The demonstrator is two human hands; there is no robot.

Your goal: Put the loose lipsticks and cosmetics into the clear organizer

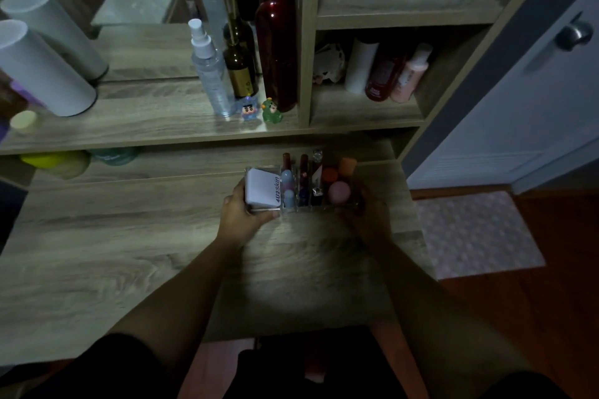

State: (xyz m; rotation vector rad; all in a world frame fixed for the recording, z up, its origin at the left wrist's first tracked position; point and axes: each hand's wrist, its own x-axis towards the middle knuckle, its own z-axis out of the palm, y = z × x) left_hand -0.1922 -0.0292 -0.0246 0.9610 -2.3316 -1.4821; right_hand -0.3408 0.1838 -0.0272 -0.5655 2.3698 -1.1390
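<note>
Currently your two hands bracket the clear organizer, which sits on the desk toward its back right, just below the shelf edge. Your left hand is closed around the organizer's left end, thumb along the near edge, fingers touching the white compact printed "4U2Skin". Your right hand lies against the right end in deep shadow; you cannot tell from this view how far its fingers are curled or whether they truly grip.

Contents, left to right:
- left compartment: one white compact, lying flat.
- narrow slots: two pale blue-capped tubes in the first, then two dark red lipsticks, upright, with one clear-capped stick behind; further dark items in these slots are too dim to count.
- right compartment: three sponges — one pink, one red-orange, one peach.

Shelf above the desk: one clear spray bottle, one amber bottle, one tall dark red bottle, two small figurines, one white cylinder.

Right cubby: three bottles, standing close together.
</note>
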